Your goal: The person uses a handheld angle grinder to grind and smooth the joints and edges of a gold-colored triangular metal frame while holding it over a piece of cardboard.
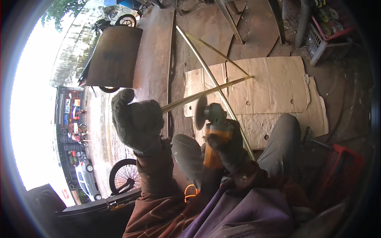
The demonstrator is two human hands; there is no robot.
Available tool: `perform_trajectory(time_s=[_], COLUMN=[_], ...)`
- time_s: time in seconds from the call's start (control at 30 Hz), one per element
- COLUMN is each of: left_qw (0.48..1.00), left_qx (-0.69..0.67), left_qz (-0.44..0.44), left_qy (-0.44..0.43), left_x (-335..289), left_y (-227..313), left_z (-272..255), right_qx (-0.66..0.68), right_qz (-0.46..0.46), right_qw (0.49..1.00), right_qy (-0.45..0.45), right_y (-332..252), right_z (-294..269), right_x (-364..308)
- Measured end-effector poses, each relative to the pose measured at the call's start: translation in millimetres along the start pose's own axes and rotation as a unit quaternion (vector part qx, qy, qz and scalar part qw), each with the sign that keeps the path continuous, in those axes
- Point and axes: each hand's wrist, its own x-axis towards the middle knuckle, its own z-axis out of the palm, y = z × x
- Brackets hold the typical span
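My left hand [137,121], in a thick grey glove, is closed round the near end of a gold-coloured metal bar [184,102]. Its thumb sticks up. My right hand [230,148], in a dark glove, grips an orange angle grinder [214,152] by its body. The grinder's disc [201,112] stands upright close beside the bar; whether they touch, I cannot tell. A long pale gold bar [198,58] crosses the held bar and runs back past the grinder toward my knee. A thinner bar [218,52] slants to meet the held bar's far end.
Flattened cardboard [274,89] lies on the rusty floor under the bars. A crate [317,43] with discs stands at far right, a red plastic item [341,166] at near right. On the left are a brown sheet panel [115,55], a spoked wheel [125,176] and a street.
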Motion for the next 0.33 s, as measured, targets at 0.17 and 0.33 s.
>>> perform_trajectory(time_s=[0.17, 0.33], left_qw=[0.999, 0.998], left_qx=[0.000, -0.041], left_qz=[0.008, -0.030], left_qy=[-0.050, -0.043], left_x=[1, 1], left_y=[-6, 2], left_z=[17, 8], right_qx=[0.043, -0.091], right_qz=[-0.064, -0.134], right_qw=[0.997, 0.984], right_qy=[-0.015, -0.070], right_y=[-5, 1], right_z=[6, 17], right_x=[-4, -11])
